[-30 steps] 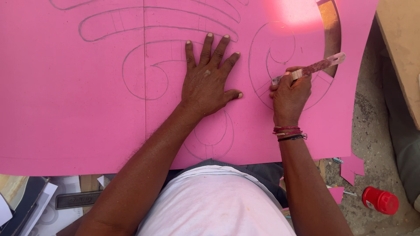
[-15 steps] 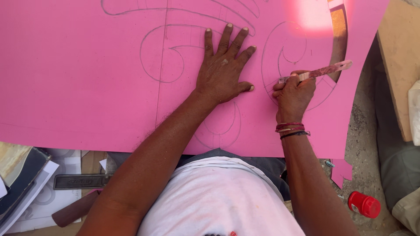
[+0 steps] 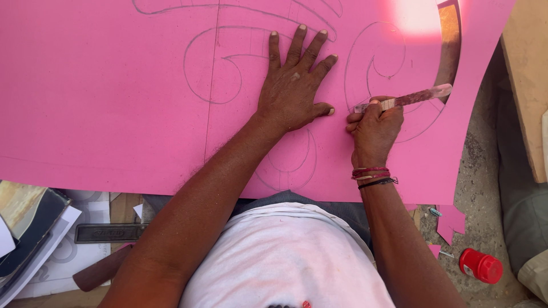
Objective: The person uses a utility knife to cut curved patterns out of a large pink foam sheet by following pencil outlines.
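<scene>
A large pink sheet [image 3: 103, 102] lies flat before me, marked with curling pencil lines. My left hand [image 3: 294, 85] presses flat on it, fingers spread, over the drawn scrolls. Just to its right, my right hand [image 3: 374, 128] grips a thin pinkish cutting tool [image 3: 408, 98] whose tip meets the sheet by a drawn spiral. Beyond the tool a curved slot [image 3: 451, 45] is cut through the sheet and shows brown beneath. Bracelets circle my right wrist.
A red cap-like container [image 3: 480, 266] and pink scraps [image 3: 451, 219] lie on the gritty ground at lower right. A wooden board [image 3: 528, 85] runs along the right edge. Papers, a dark ruler [image 3: 108, 232] and a brown handle [image 3: 100, 274] sit at lower left.
The view has shifted so the sheet and both hands sit a little higher and to the right in frame. The right hand has crept slightly along the drawn curve; the left hand stays pressed flat.
</scene>
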